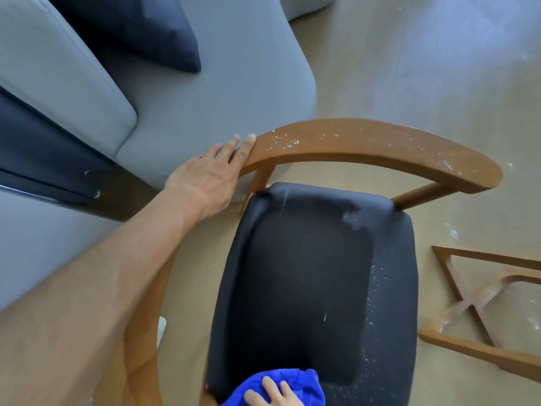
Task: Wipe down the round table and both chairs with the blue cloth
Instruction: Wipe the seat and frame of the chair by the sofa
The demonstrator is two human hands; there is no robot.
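Gripping nothing outright, the left hand [205,177] makes a loose grip: its fingers lie nearly straight along the left end of the curved brown wooden backrest [371,145], touching it from the outside, most likely to steady the chair while the other hand works. Behind that hand stands a grey fabric sofa [205,92] with a dark navy cushion [140,27] propped on its seat.

Moving rightward, the chair's black padded seat [307,273] fills the middle of the view. Its left and middle parts look fairly clean, while white specks of dust still dot its right edge and a pale smear sits near the back right corner. The backrest too carries white flecks along its top, so by my judgement this chair is only partly wiped.

At the bottom edge, the right hand [272,394] presses flat on the crumpled bright blue cloth [292,382], fingers spread and fairly straight on top of it, not curled round it. The cloth rests on the front edge of the seat, well placed for a sweep toward the dusty right side.

Further right, on the pale wooden floor [439,68], stands a crossed brown wooden frame [474,306], perhaps the base of the surface; I cannot tell for certain.
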